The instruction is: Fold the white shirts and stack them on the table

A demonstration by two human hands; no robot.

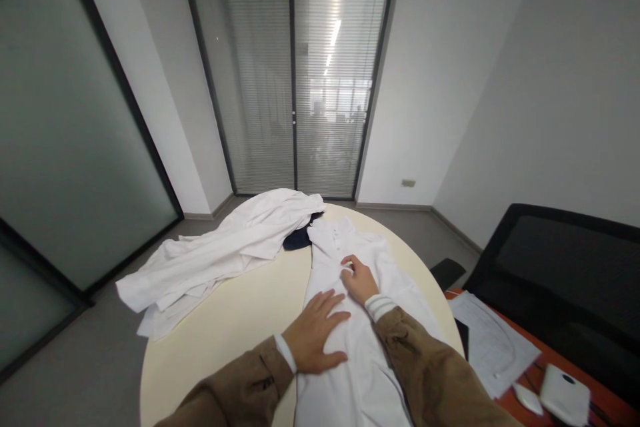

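A white shirt (pixel 350 380) with a buttoned neck opening lies lengthwise on the right side of the round cream table (pixel 230 347), its collar end at the far edge. My left hand (pixel 317 332) rests on the shirt with fingers spread and thumb out, holding nothing. Farther up, my right hand (pixel 359 278) has its fingers curled and thumb drawn in at the shirt's front, just below the buttons, pinching the cloth. The exact grip is small and partly hidden. Both forearms are in brown sleeves with pale cuffs.
Another heap of white clothing (pixel 225 250) hangs over the table's left edge, beside a dark navy cloth (pixel 299 237). At right stands a black mesh chair (pixel 565 280) by an orange surface (pixel 543 370) with papers (pixel 493 340), a mouse (pixel 527 399) and a white device (pixel 565 395).
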